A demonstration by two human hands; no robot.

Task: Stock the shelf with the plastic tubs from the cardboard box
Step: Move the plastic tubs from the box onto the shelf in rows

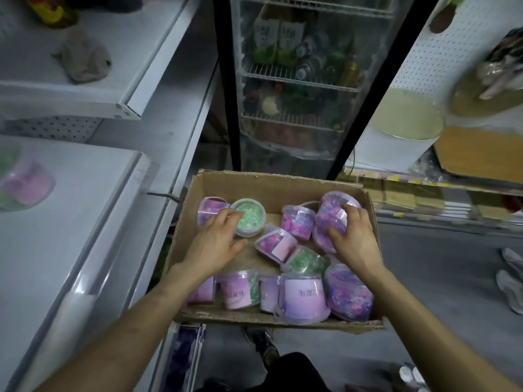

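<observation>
An open cardboard box in front of me holds several clear plastic tubs of purple or green beads with pink labels. My left hand reaches into the box's left side, its fingers lying over a green tub and touching a purple tub. My right hand grips a large purple tub at the box's right side, thumb and fingers curled round it. A white shelf stands to the left, with blurred pink and green tubs on it.
A higher white shelf at upper left carries a grey rag. A glass-door fridge with drinks stands behind the box. A pegboard rack with goods is on the right. Grey floor and shoes lie to the right.
</observation>
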